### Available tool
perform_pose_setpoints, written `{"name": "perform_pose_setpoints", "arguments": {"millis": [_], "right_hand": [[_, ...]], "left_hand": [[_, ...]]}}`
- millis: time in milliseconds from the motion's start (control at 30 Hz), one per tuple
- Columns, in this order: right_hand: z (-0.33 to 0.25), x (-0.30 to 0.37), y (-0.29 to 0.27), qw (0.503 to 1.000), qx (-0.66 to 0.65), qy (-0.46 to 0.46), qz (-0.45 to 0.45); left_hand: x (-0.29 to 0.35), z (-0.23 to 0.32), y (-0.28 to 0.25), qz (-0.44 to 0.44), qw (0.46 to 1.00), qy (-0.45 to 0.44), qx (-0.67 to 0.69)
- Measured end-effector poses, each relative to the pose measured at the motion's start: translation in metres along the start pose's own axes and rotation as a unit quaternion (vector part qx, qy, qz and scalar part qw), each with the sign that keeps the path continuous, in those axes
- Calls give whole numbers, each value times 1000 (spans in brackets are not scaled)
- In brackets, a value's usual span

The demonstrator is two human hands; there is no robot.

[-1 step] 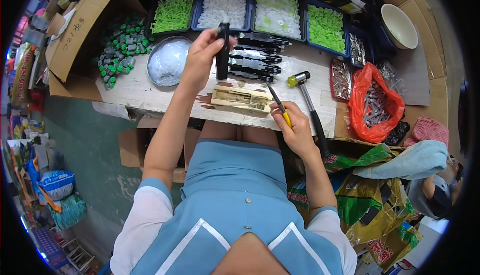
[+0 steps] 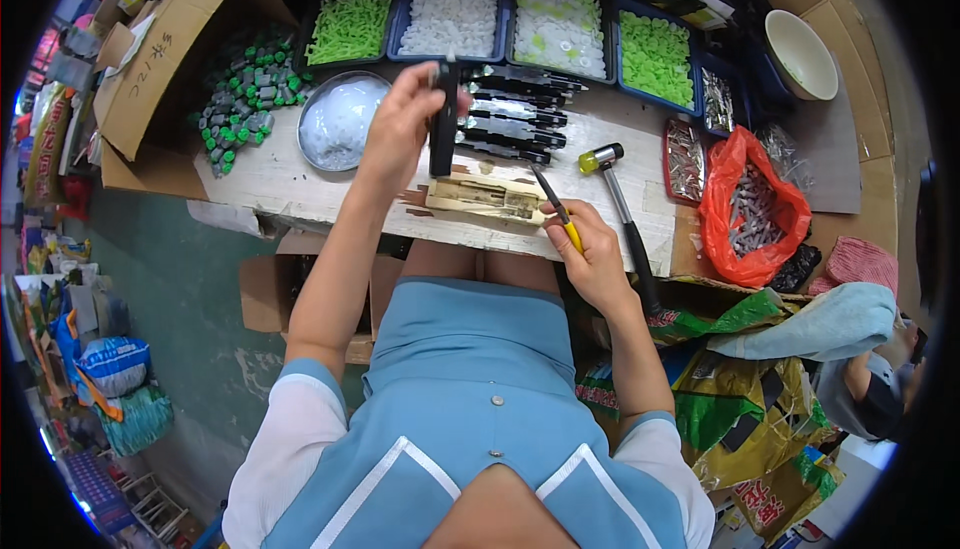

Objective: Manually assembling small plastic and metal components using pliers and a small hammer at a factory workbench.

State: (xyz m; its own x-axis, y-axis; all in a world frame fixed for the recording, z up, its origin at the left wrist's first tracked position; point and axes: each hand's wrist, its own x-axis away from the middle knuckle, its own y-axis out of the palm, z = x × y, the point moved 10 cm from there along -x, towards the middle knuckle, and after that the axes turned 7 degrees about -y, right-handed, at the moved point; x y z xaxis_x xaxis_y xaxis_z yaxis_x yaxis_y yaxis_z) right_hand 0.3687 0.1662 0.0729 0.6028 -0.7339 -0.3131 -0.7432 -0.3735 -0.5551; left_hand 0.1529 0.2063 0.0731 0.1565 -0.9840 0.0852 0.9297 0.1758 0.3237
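My left hand is closed round a long black plastic part, held upright above the table. Just below its lower end is a pale wooden block fixture with a hollowed top, lying along the front edge. My right hand grips a slim pointed tool with a dark shaft and yellow handle, its tip aimed up and left. The fingers of that hand are at the fixture's right end. Behind the fixture lies a row of several black assemblies with metal strips.
A mallet lies right of the fixture, near a red bag of small metal parts. Bins of green and white parts line the back. A round dish and a pile of green-grey pieces are at left.
The black part in my left hand has come down slightly toward the wooden fixture. My right hand keeps nearly the same place.
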Motion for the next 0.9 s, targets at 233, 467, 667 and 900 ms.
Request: {"name": "perform_pose_setpoints", "arguments": {"millis": [233, 467, 667, 900], "right_hand": [[-26, -18, 25, 998, 25, -24, -54], [-41, -17, 34, 993, 60, -56, -84], [-45, -16, 38, 988, 86, -60, -112], [-48, -15, 41, 988, 78, -43, -129]], "left_hand": [[78, -45, 7, -8, 996, -84, -42], [93, -26, 11, 19, 985, -9, -171], [100, -7, 13, 59, 952, 90, -286], [111, 9, 18, 95, 905, 194, -367]]}}
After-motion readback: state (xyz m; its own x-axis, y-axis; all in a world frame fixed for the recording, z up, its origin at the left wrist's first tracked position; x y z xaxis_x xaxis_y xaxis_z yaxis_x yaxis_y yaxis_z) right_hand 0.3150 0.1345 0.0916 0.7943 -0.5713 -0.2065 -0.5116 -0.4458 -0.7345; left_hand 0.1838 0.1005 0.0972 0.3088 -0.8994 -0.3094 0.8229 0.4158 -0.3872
